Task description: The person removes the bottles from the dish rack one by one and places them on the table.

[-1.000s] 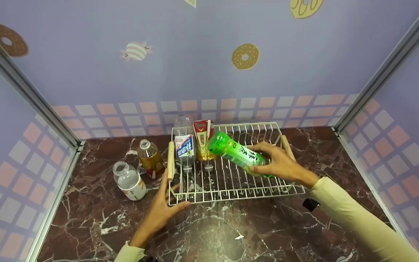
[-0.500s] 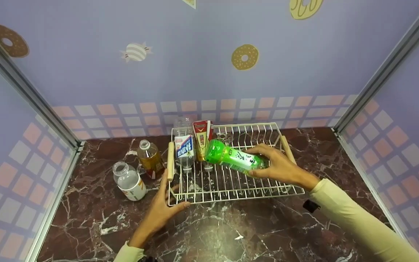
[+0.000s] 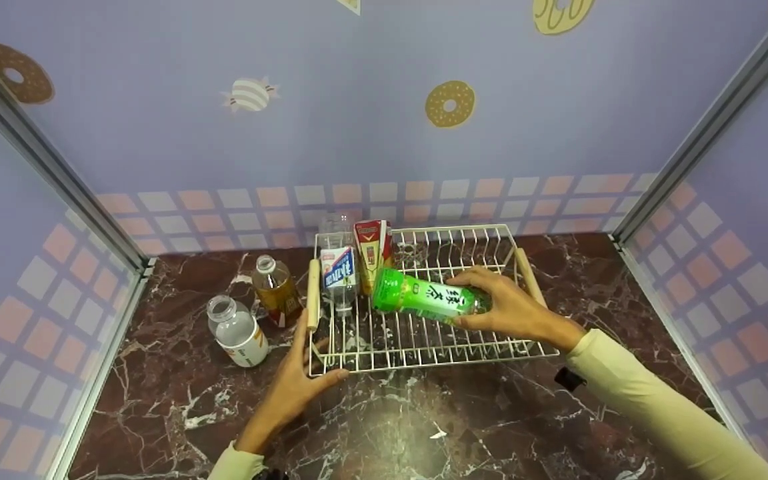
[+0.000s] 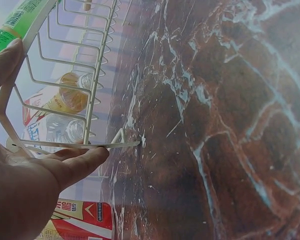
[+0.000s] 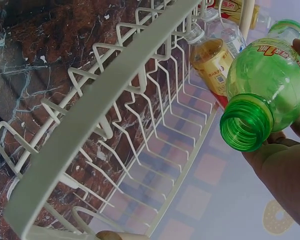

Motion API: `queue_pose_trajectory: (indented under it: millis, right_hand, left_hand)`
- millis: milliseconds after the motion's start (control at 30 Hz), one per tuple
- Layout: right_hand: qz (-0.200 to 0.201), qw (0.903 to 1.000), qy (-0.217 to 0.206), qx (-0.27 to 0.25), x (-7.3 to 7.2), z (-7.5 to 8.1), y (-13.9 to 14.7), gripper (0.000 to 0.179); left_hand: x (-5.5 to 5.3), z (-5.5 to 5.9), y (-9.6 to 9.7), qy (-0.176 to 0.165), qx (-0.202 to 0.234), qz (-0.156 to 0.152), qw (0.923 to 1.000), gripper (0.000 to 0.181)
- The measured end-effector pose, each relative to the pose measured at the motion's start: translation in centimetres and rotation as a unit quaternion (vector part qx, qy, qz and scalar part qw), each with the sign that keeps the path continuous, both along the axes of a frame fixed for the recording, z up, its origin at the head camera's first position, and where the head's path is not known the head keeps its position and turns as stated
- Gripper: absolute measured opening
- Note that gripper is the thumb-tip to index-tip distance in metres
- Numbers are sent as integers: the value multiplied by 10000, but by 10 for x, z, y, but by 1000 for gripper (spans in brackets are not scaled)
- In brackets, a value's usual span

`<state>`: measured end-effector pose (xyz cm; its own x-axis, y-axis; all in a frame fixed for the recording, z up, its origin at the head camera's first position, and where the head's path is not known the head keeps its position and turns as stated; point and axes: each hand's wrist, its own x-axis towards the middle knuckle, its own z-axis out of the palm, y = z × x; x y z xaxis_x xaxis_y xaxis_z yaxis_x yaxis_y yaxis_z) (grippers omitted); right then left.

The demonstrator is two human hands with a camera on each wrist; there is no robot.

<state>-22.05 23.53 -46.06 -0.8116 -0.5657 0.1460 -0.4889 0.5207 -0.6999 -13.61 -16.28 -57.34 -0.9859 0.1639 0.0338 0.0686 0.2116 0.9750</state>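
R hand grips green btl near its neck, thumb one side, fingers t'other; btl's sideways over rack, base end to the left. Can't tell if it touches the wires. Its neck's hidden by the hand in head view, but R wrist view shows the mouth uncapped; L wrist view cuts the btl off at top left. L hand holds rack's front-left corner, some fingers hidden behind wires. In rack's left end: clear btl, top end hard to make out vs. wall, & red btl, lower part blocked by green btl in head view. Left of rack, on counter: amber btl & white-label btl, both upright, near each other.
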Motion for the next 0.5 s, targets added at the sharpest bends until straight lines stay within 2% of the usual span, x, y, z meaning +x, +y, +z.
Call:
queue_pose_trajectory:
  millis: [300,500]
  right_hand:
    - [66,9998,82,194,5,5,-4,64]
    - [202,9995,131,200,8,8,-5,64]
  left_hand:
    - [0,0,-2,185,-341,20,9992,132]
    - [0,0,-2,169,-263,15,9995,131]
